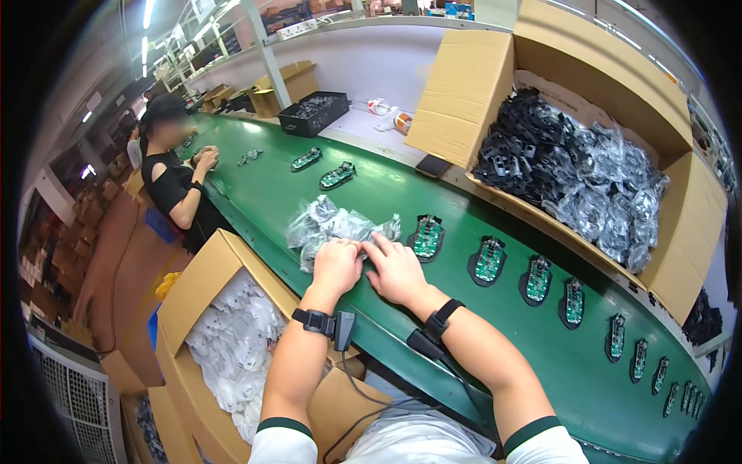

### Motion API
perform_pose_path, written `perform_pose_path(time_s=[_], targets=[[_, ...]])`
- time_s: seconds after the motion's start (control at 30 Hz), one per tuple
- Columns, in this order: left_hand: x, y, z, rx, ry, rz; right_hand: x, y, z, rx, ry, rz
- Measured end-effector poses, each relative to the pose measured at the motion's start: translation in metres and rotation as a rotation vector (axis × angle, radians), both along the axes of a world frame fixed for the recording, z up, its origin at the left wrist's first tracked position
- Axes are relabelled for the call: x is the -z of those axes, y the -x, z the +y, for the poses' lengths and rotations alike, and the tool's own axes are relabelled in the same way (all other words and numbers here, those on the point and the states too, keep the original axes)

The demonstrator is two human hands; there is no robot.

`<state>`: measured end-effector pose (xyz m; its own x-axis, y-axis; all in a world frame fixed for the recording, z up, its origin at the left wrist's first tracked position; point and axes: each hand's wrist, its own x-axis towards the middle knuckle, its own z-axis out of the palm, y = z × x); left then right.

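Observation:
A crumpled heap of clear plastic bags point(318, 224) lies on the green conveyor belt in front of me. My left hand point(338, 264) is closed at its near side, fingers curled onto the plastic. Close beside it, my right hand point(393, 269) bends its fingers onto the same plastic, fingertips meeting near the left hand's. What the bags contain is hidden by folds and hands. Just right of my hands, a green circuit board in a black shell point(426, 238) rests on the belt. Each wrist wears a black strap with a cabled device.
Several more boards in black shells point(488, 261) line the conveyor belt point(456, 348) rightward. A large carton point(464, 93) of black parts and bagged pieces stands beyond it. Near left is a carton of white parts point(236, 340). A co-worker point(174, 178) stands farther left; a black bin point(313, 114) sits behind.

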<state>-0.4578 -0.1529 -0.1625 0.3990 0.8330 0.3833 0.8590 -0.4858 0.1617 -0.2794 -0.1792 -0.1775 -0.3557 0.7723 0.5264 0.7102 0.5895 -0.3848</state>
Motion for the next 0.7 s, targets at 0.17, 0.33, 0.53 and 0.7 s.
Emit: perform_pose_path(time_s=[0.17,0.33,0.53,0.7], targets=[[-0.013,-0.002,-0.001,0.199,-0.126,-0.431,0.001,-0.013,0.014,-0.014,0.003,0.429],[-0.031,-0.02,-0.008,0.345,-0.105,-0.495,-0.033,-0.049,0.013,-0.183,0.554,1.034],[-0.034,-0.043,-0.03,0.459,0.066,-0.631,-0.067,-0.064,-0.006,-0.031,0.676,0.763],[-0.022,-0.042,-0.022,0.387,0.239,-0.899,-0.084,-0.077,-0.019,-0.025,0.748,0.617]])
